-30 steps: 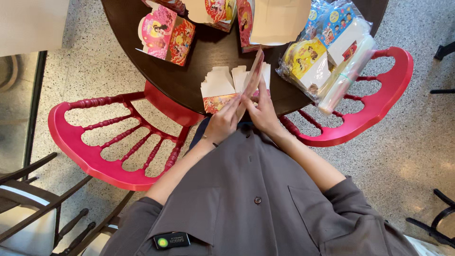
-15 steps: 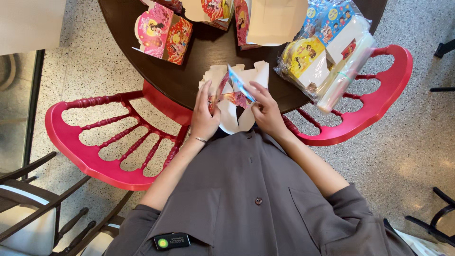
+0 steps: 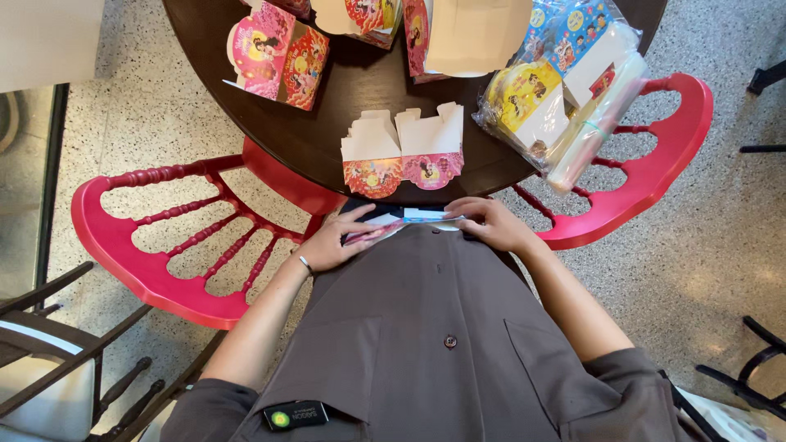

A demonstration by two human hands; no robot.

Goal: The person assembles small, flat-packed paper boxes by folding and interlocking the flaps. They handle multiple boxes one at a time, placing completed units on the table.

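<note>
My left hand (image 3: 336,241) and my right hand (image 3: 490,223) together hold a flat, folded printed cardboard piece (image 3: 403,221) against my grey shirt, just below the edge of the dark round table (image 3: 352,90). Each hand pinches one end of it. On the table edge just above lies a flattened carton blank (image 3: 403,153), white with pink and red printed tabs, untouched.
An assembled pink box (image 3: 277,56) stands at the upper left of the table, more boxes at the top. A plastic bag of flat printed cartons (image 3: 557,82) lies at the right. Red chairs (image 3: 164,245) flank me on both sides; dark chair frames stand at the left.
The hands have come down from the table edge to my lap with one folded piece. The carton blank now lies flat on the table, released.
</note>
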